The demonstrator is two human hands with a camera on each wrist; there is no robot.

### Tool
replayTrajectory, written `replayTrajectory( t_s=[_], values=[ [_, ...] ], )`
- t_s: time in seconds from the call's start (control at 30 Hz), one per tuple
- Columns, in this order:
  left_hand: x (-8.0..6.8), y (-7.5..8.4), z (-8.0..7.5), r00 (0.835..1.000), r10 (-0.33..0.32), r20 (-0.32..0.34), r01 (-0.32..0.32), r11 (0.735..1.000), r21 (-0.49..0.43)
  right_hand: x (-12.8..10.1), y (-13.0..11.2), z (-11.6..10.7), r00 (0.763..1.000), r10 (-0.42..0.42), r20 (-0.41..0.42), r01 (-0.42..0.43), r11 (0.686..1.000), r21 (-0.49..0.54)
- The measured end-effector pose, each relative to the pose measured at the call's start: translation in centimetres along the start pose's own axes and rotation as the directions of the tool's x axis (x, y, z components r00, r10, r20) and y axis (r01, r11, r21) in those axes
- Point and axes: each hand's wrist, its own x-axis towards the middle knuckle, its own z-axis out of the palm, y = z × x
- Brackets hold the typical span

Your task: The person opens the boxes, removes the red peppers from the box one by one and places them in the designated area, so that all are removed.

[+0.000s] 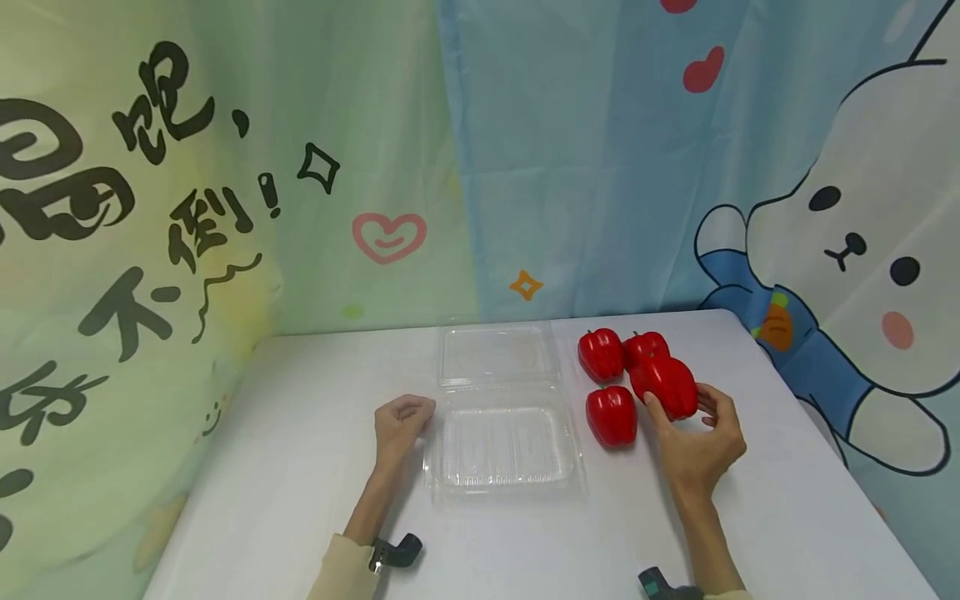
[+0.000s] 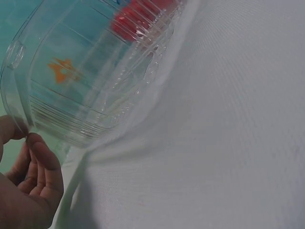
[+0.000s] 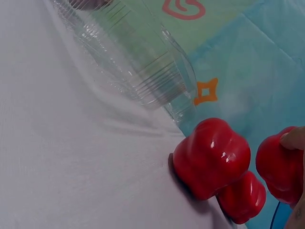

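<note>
A clear plastic clamshell container (image 1: 504,446) lies with its lid folded back, away from me. My left hand (image 1: 401,427) is at its left edge, and in the left wrist view thumb and fingertips pinch the rim (image 2: 19,107). My right hand (image 1: 701,450) grips a glossy red bell pepper (image 1: 667,387), thumb on one side and fingers on the other. In the right wrist view that held pepper (image 3: 276,167) shows above the table at the right edge, with only part of the hand visible.
Three other red bell peppers stand right of the container: a near one (image 1: 611,417), a far left one (image 1: 601,355), and one (image 1: 647,343) partly behind the held pepper. A printed curtain (image 1: 570,167) hangs behind the white table (image 1: 315,417).
</note>
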Motion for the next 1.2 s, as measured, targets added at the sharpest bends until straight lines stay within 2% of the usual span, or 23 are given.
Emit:
replayTrajectory(
  t_s=[0.63,1.2],
  values=[
    [-0.1,-0.2,0.0,1.000,0.001,0.002,-0.001,1.000,-0.004,-0.6,1.5,-0.5,0.997,0.071,0.014,-0.070,0.997,-0.022],
    [-0.1,-0.1,0.0,1.000,0.003,-0.001,-0.003,1.000,-0.021,-1.2,2.3,-0.4,0.984,0.176,0.018,-0.172,0.978,-0.118]
  ],
)
